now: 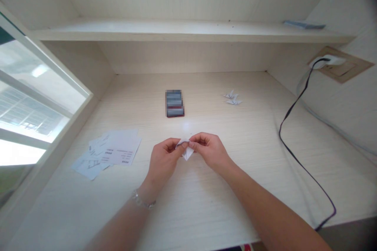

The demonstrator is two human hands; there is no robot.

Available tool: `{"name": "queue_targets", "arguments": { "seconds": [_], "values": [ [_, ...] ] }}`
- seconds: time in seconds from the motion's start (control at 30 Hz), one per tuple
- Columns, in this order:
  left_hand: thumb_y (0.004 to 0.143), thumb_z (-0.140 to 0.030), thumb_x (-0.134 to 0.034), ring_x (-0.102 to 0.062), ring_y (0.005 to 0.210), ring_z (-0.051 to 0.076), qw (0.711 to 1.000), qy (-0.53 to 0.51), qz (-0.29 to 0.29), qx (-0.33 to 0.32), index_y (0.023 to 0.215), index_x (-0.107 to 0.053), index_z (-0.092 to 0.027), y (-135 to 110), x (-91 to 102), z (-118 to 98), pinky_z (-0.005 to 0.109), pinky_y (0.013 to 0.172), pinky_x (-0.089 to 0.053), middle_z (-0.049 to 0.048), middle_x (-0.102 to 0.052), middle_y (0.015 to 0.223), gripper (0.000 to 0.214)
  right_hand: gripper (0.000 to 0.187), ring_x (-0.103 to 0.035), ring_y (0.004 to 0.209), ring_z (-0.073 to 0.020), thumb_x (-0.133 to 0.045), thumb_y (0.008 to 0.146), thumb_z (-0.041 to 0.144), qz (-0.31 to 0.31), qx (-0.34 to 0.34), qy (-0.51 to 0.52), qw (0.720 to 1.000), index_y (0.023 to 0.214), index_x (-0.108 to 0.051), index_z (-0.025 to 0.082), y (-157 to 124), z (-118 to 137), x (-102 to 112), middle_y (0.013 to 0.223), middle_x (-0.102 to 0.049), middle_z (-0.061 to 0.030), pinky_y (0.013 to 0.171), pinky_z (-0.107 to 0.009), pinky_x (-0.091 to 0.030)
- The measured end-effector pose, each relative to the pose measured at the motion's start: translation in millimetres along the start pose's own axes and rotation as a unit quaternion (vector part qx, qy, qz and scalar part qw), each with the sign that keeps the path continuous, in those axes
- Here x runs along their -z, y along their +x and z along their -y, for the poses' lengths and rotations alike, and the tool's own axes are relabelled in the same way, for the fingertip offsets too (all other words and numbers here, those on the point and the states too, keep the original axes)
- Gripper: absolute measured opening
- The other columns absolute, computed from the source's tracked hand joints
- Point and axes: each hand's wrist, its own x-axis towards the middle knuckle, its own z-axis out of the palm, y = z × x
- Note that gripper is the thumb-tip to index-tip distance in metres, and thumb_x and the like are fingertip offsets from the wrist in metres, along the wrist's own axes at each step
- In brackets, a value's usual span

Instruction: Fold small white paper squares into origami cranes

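A small folded piece of white paper (185, 150) is held between both hands just above the pale wooden desk (224, 188). My left hand (163, 159) pinches its left side with thumb and fingertips. My right hand (207, 149) pinches its right side, fingers curled over the top. A pointed corner of the paper hangs down between the two hands. A bracelet sits on my left wrist.
A loose pile of white paper slips (109, 153) lies at the left. A dark phone (174, 103) lies further back. Two small folded paper shapes (232, 98) sit at the back right. A black cable (297, 141) runs from a wall socket (330, 62) across the right side. A shelf (188, 31) spans above.
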Motion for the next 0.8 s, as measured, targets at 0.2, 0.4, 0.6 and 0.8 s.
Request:
{"name": "queue_targets", "arguments": {
  "seconds": [0.2, 0.4, 0.6, 0.8],
  "values": [
    [0.074, -0.038, -0.060, -0.058, 0.067, 0.014, 1.000, -0.028, 0.007, 0.009, 0.078, -0.067, -0.014, 2.1, 1.0, 5.3, 0.024, 0.062, -0.044, 0.0037, -0.066, 0.072, 0.025, 0.011, -0.055, 0.062, -0.0124, -0.064, 0.070, 0.027, -0.001, -0.008, -0.002, 1.000, 0.071, -0.061, 0.016, 0.3, -3.2, -2.5, 0.068, -0.061, -0.0001, 0.061, -0.026, -0.045],
    [0.074, -0.034, -0.061, -0.058, 0.069, 0.014, 0.999, -0.044, 0.017, 0.001, 0.080, -0.069, -0.014, 0.6, 0.2, -0.3, 0.023, 0.063, -0.045, 0.0040, -0.067, 0.075, 0.022, 0.015, -0.056, 0.066, -0.0139, -0.063, 0.072, 0.031, -0.010, 0.010, -0.031, 0.999, 0.077, -0.061, 0.017, -0.9, -3.8, -4.1, 0.073, -0.062, -0.0014, 0.061, -0.026, -0.045],
    [0.063, -0.021, -0.073, -0.060, 0.071, 0.012, 0.990, -0.141, 0.028, 0.008, 0.094, -0.064, -0.016, -1.1, -2.4, -3.7, 0.022, 0.065, -0.047, 0.0030, -0.068, 0.082, 0.032, 0.015, -0.054, 0.061, -0.0117, -0.063, 0.071, 0.031, -0.028, -0.005, 0.022, 0.999, 0.072, -0.058, 0.017, 0.3, -1.4, -3.6, 0.067, -0.059, 0.0007, 0.057, -0.024, -0.044],
    [0.070, -0.025, -0.068, -0.062, 0.080, 0.017, 0.980, -0.191, 0.040, 0.026, 0.099, -0.065, -0.014, -0.8, -1.2, 0.9, 0.030, 0.074, -0.048, 0.0080, -0.068, 0.090, 0.031, 0.019, -0.054, 0.060, -0.0113, -0.063, 0.072, 0.036, -0.019, -0.020, 0.057, 0.998, 0.075, -0.058, 0.017, -0.4, -0.1, -4.1, 0.067, -0.059, 0.0014, 0.053, -0.022, -0.044]
  ]
}}
